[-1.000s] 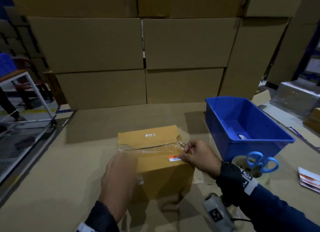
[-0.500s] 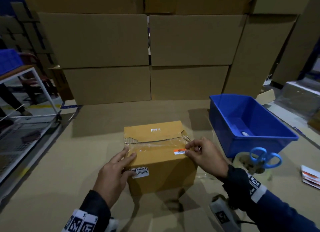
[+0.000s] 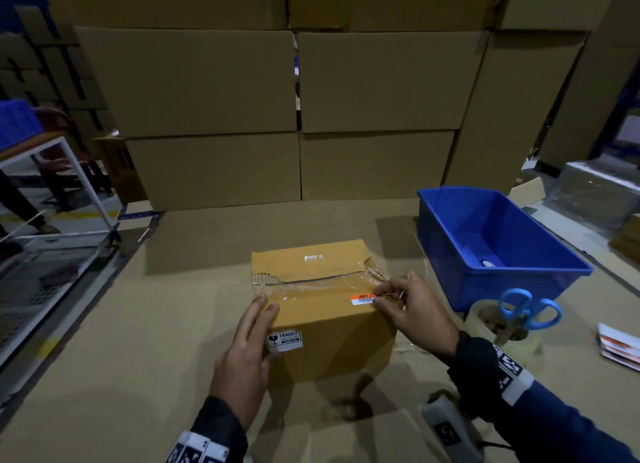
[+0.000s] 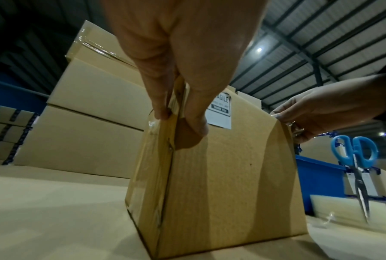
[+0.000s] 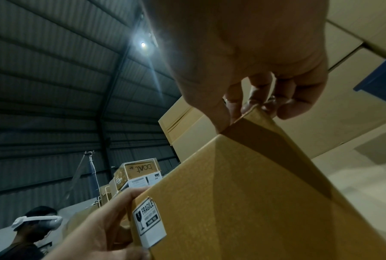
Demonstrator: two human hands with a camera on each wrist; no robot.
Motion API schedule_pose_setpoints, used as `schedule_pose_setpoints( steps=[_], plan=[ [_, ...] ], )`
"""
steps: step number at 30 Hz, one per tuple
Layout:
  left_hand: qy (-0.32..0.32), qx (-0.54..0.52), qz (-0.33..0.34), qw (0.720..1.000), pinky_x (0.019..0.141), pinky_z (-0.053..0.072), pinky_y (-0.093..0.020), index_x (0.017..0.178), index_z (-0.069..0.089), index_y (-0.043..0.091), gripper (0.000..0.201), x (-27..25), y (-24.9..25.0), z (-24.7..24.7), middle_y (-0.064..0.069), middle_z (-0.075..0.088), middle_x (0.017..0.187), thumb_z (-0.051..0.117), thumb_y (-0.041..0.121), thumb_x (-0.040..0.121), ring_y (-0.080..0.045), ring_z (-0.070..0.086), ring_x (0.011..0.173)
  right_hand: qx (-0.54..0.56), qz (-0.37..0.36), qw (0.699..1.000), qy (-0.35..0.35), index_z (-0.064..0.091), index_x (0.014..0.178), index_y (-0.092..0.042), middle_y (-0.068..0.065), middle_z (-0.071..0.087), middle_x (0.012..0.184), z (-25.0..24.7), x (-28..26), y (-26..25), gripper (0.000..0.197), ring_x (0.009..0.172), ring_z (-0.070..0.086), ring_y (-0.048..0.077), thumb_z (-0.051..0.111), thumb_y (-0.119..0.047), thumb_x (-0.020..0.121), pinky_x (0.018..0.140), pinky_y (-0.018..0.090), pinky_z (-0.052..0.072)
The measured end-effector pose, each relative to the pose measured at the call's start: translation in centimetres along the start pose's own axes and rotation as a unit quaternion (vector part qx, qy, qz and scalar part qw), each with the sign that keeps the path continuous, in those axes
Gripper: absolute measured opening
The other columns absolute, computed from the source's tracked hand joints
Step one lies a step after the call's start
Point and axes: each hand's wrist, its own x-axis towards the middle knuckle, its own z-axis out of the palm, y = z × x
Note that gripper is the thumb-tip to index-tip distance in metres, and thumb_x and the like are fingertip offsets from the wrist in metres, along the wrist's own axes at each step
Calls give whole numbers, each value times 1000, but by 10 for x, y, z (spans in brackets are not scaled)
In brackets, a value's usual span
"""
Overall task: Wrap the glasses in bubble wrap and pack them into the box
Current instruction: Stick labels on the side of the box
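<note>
A small brown cardboard box (image 3: pixel 332 338) stands shut on the cardboard-covered table, with a FRAGILE sticker (image 3: pixel 284 340) on its near face and an orange barcode label (image 3: pixel 362 298) on top. Clear tape (image 3: pixel 311 286) runs across the flap seam. My left hand (image 3: pixel 266 310) presses straight fingers on the box's top left corner, thumb on the near face (image 4: pixel 194 126). My right hand (image 3: pixel 377 297) pinches the tape end at the box's top right edge, beside the orange label. No glasses or bubble wrap show.
A blue plastic bin (image 3: pixel 446 241) stands right of the box. In front of it, blue-handled scissors (image 3: pixel 526 310) stick out of a tape roll (image 3: pixel 519 345). Printed cards (image 3: pixel 620 351) lie far right. Stacked cartons (image 3: pixel 207 92) wall off the back. A metal rack (image 3: pixel 52 254) is left.
My left hand slid off the box's top, where it covered the tape, to the top left corner. The right hand kept its pinch at the right edge. The head camera drew closer.
</note>
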Motion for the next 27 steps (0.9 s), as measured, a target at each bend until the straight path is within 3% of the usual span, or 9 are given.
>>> schedule_pose_setpoints(
  steps=[2,4,6,8,13,16,21,24,27],
  plan=[
    [7,18,-1,1000,90,51,-34,139,51,19,82,1,1,0,9,37,150,86,5,66,-19,57,118,7,0,1000,-3,65,99,-32,-10,47,100,-2,-1,-1,13,93,48,4,68,-35,87,77,19,40],
    [13,52,1,999,101,45,-54,134,56,18,76,4,6,-2,4,44,146,88,14,65,-30,44,133,1,-5,1000,4,66,101,-33,-11,46,98,-2,-4,-2,13,94,47,5,66,-36,88,77,19,39],
    [19,118,12,993,99,35,-68,122,64,17,69,8,13,1,-3,59,134,91,23,58,-38,41,135,-57,-21,998,14,66,107,-35,-13,43,98,-1,-9,-5,18,97,44,7,59,-40,92,80,22,38],
    [24,173,30,984,95,30,-70,112,70,15,67,13,21,5,-5,68,121,94,25,50,-39,52,127,-156,-49,987,6,62,117,-39,-10,40,105,2,-17,-10,26,101,37,8,48,-45,96,85,30,32],
    [40,186,42,981,94,30,-67,105,73,14,69,17,31,11,-5,73,110,98,20,41,-34,64,112,-243,-83,966,-32,44,134,-44,2,29,136,13,-29,-27,41,127,27,22,39,-38,94,99,47,25],
    [22,158,28,987,96,31,-64,108,73,13,67,16,29,11,-5,72,112,97,20,46,-32,66,111,-277,-79,956,-49,36,139,-44,1,10,156,16,-26,-29,44,143,8,27,33,-52,96,109,55,14],
    [0,57,-13,998,113,26,-39,129,61,16,56,15,29,8,-2,59,135,81,17,76,-22,45,134,-330,-26,943,-47,37,139,-38,2,13,156,10,-22,-25,61,143,11,28,23,-72,90,110,57,15],
    [1,21,-4,1000,112,21,-28,132,58,18,54,16,27,4,1,55,139,76,15,81,-18,39,137,-323,-5,945,-49,33,141,-37,3,17,154,8,-28,-23,62,142,16,28,27,-71,90,109,54,21],
    [-5,8,-1,1000,113,21,-26,132,58,17,54,18,27,1,1,55,139,75,12,81,-16,39,137,-223,12,972,-72,26,145,-38,3,17,152,8,-33,-21,57,137,27,27,41,-58,94,110,49,27]
  ],
)
